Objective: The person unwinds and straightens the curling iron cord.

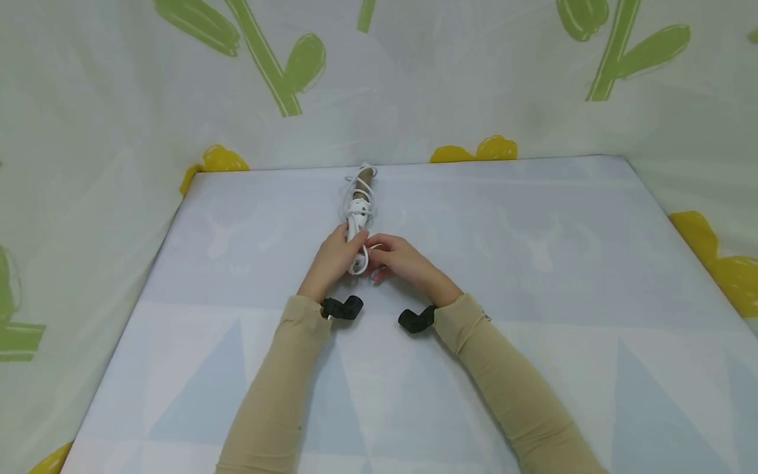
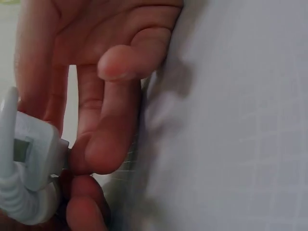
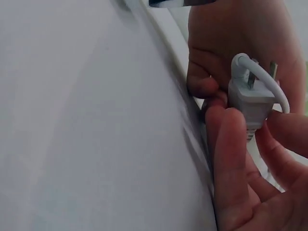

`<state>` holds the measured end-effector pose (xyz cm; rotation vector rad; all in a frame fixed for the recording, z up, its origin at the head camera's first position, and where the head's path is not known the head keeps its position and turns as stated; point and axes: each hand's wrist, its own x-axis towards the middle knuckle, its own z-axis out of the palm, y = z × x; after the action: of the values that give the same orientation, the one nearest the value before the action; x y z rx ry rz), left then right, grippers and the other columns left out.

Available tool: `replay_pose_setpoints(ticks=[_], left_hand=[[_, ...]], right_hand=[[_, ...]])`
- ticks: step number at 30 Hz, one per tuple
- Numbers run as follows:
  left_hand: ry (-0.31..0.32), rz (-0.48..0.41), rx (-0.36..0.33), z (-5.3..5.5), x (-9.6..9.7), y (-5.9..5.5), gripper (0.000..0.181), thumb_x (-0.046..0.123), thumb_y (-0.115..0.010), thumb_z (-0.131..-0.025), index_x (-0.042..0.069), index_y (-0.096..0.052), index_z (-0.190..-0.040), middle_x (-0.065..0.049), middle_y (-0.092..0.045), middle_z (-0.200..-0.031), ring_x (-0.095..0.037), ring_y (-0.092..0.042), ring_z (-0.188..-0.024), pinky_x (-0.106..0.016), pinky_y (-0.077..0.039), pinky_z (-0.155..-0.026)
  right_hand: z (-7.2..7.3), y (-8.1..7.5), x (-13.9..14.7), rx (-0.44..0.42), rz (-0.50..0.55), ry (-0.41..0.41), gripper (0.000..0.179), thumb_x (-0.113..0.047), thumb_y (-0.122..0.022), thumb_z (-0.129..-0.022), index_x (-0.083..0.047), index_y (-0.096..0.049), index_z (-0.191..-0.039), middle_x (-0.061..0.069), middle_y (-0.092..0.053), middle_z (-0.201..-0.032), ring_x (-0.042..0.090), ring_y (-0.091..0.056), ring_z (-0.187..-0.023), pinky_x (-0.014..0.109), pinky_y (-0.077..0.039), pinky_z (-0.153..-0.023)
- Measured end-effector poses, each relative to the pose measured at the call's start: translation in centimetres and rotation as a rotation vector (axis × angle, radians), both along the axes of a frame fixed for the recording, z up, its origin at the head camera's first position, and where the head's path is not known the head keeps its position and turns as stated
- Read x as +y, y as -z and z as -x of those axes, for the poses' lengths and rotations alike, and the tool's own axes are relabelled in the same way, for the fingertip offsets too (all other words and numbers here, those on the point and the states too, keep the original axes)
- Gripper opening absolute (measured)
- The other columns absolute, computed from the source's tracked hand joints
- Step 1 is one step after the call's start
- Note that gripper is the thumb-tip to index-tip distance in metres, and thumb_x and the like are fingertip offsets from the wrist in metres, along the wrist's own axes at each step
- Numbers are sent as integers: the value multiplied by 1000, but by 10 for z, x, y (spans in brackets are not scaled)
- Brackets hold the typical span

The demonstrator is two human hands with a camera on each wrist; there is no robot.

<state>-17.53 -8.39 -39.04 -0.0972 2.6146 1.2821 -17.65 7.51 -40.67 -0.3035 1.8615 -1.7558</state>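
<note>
A curling iron [image 1: 358, 208] with a white handle and brown barrel lies lengthwise away from me, its white cord looped around it. My left hand [image 1: 333, 259] grips the handle near its close end, thumb on top. From the right, my right hand [image 1: 408, 261] reaches in with bent fingers and pinches at the cord's white two-pin plug [image 3: 252, 98]. Both metal prongs show in the right wrist view. In the left wrist view the plug [image 2: 36, 149] sits beside the fingertips [image 2: 108, 151] of the right hand. The handle is mostly hidden by the left hand.
A table with a pale cloth of blue and white triangles [image 1: 201, 388] extends under both arms. Behind it hangs a white curtain [image 1: 414, 79] printed with green leaves and yellow shapes. A black wrist mount [image 1: 343, 308] sits on each forearm.
</note>
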Motion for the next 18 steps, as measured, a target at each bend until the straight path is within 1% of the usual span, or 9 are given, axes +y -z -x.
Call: replay_pose_setpoints(ticks=[2,5,8,11,16,18], left_hand=[[-1,2,1,0,2,-1,63,51,-41,-88,7,-36,-132,-11,-49,-121,-23,-47,-99,-40,-40,-84],[11,2,13,0,5,-1,61,51,-41,-88,7,-38,-131,-11,-51,-119,-23,-48,-96,-39,-41,-82],[14,-27,42,1,5,-1,60,51,-42,-88,8,-41,-129,-10,-51,-119,-22,-49,-98,-38,-40,-83],[1,-62,69,2,4,1,58,49,-45,-88,7,-42,-128,-10,-51,-119,-21,-48,-101,-39,-39,-87],[22,-109,37,1,3,3,53,46,-45,-89,8,-43,-126,-9,-51,-119,-21,-47,-101,-39,-37,-88],[17,-120,22,1,3,3,50,42,-45,-89,9,-43,-126,-8,-52,-118,-21,-47,-101,-38,-38,-87]], right_hand=[[1,-1,-1,-4,-25,23,26,-14,-49,-91,-5,-53,-114,15,-61,-92,24,-59,-80,35,-51,-66],[2,-1,0,-12,-47,82,25,-12,-49,-90,-3,-54,-113,14,-61,-89,21,-59,-74,34,-51,-63],[4,-2,-1,-14,-55,134,25,-13,-52,-90,-2,-56,-111,13,-62,-88,19,-59,-70,33,-51,-60],[4,-4,-3,-16,-49,151,26,-15,-54,-88,-1,-56,-110,13,-62,-87,18,-59,-69,32,-51,-60],[0,-5,-7,-51,-22,181,23,-12,-55,-87,1,-56,-106,12,-62,-82,17,-60,-66,32,-52,-61],[-2,-4,-9,-57,-6,196,21,-9,-55,-86,2,-56,-104,11,-62,-80,16,-60,-65,32,-52,-61]])
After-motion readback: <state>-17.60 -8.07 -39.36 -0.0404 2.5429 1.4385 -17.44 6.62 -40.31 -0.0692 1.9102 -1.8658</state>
